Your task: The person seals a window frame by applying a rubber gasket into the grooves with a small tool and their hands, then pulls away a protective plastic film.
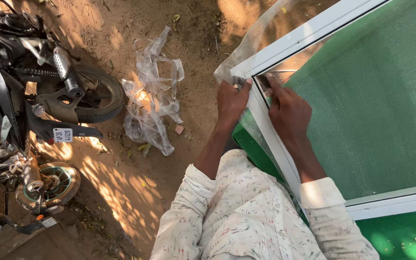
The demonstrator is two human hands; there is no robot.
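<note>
- Two hands work at the upper-left corner of a white window frame [271, 139] that lies over a green surface [400, 231].
- Left hand [232, 102]: on the outer side of the frame's corner, fingers closed together on the edge of the loose mesh [251, 43] where it meets the frame.
- Right hand [289, 111]: on the inner side of the same corner, fingers bent and pressed close together against the frame's inner edge; whether they pinch anything cannot be told.
- Frame: corner pointing toward the dirt ground [136, 188], one long rail running down between the two forearms, a second rail running up and right.
- Mesh: stretched across the frame opening, greenish over the surface below; a slack translucent flap stands up past the corner, above the left hand.
- Sleeves: pale patterned shirt [237, 216], cuffs pushed up both forearms.
- Ground left of the hands: crumpled clear plastic wrap [152, 101], well apart from the frame.
- Far left: two parked motorcycles [30, 86], rear wheels toward the plastic.
</note>
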